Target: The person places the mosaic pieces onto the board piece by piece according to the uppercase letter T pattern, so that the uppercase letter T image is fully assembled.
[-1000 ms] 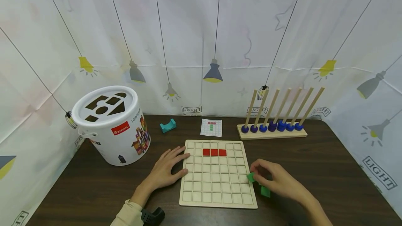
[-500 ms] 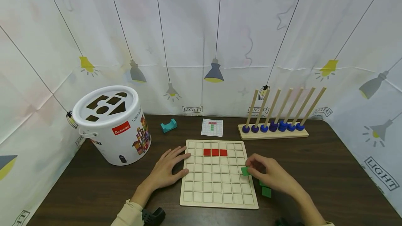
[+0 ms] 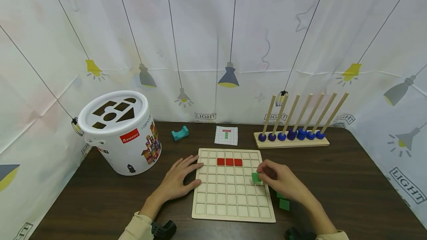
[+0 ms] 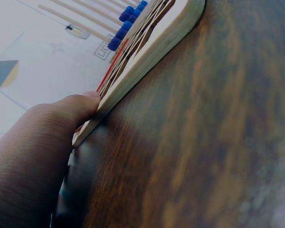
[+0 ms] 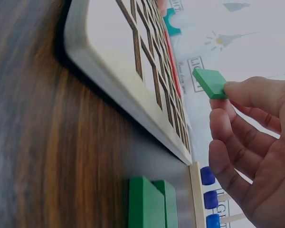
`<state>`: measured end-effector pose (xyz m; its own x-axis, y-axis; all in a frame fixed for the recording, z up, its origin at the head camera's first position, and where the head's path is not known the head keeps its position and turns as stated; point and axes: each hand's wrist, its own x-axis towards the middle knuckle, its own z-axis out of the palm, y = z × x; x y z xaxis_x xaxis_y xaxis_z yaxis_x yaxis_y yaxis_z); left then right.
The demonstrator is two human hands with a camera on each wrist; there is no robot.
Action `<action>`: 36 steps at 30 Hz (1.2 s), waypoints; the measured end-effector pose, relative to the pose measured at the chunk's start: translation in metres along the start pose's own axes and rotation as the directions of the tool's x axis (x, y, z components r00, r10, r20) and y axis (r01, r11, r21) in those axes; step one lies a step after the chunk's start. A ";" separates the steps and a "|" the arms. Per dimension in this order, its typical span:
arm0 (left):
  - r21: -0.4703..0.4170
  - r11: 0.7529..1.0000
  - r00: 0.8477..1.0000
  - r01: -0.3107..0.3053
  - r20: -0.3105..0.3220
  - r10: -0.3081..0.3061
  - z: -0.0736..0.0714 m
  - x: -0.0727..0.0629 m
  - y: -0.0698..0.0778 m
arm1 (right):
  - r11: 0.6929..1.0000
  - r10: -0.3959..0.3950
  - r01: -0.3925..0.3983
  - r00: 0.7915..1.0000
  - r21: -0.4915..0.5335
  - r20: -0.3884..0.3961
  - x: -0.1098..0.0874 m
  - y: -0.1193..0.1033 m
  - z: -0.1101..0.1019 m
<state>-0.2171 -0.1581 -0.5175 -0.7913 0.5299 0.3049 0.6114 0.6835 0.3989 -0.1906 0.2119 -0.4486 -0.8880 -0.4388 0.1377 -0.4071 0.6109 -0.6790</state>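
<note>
A wooden grid board (image 3: 230, 198) lies on the dark table, with three red square tiles (image 3: 229, 162) side by side in its second row. Between thumb and fingertips my right hand (image 3: 283, 181) pinches a green square tile (image 5: 210, 83). In the head view that tile appears over the board's right part; the right wrist view shows it raised above the surface. My left hand (image 3: 178, 180) lies with fingers spread, fingertips at the board's left edge. Its thumb (image 4: 80, 107) touches that edge in the left wrist view. More green tiles (image 3: 284, 205) rest right of the board, partly behind my right hand.
Behind the board lies a pattern card (image 3: 226, 136) with a red and green T. A pegged rack (image 3: 290, 143) with blue beads stands at the back right. A white bucket (image 3: 121, 155) stands left, and a teal curved block (image 3: 180, 133) lies near it.
My right hand has moved left and away from me, carrying the green tile from the board's right edge to over its grid. The left hand stays in place.
</note>
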 end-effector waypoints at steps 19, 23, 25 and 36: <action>-0.016 1.000 1.000 -0.002 -0.006 0.002 -0.003 0.000 0.003 | 0.998 0.047 -0.046 0.999 0.045 -0.025 0.018 -0.002 0.016; -0.012 1.000 1.000 -0.009 -0.011 0.009 -0.002 0.000 0.002 | 0.998 0.049 -0.048 0.999 0.048 -0.022 0.022 -0.001 0.020; -0.002 1.000 1.000 -0.020 -0.020 0.020 -0.002 0.000 0.002 | 0.997 0.045 -0.044 0.999 0.057 -0.018 0.024 -0.001 0.021; 0.009 0.999 0.999 -0.038 -0.038 0.038 0.000 0.000 0.001 | 0.997 0.055 -0.053 0.998 0.055 -0.034 0.034 -0.007 0.030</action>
<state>-0.2168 -0.1573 -0.5167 -0.7669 0.5362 0.3525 0.6409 0.6673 0.3793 -0.2120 0.1731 -0.4608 -0.9159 -0.3815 0.1245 -0.3468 0.5963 -0.7240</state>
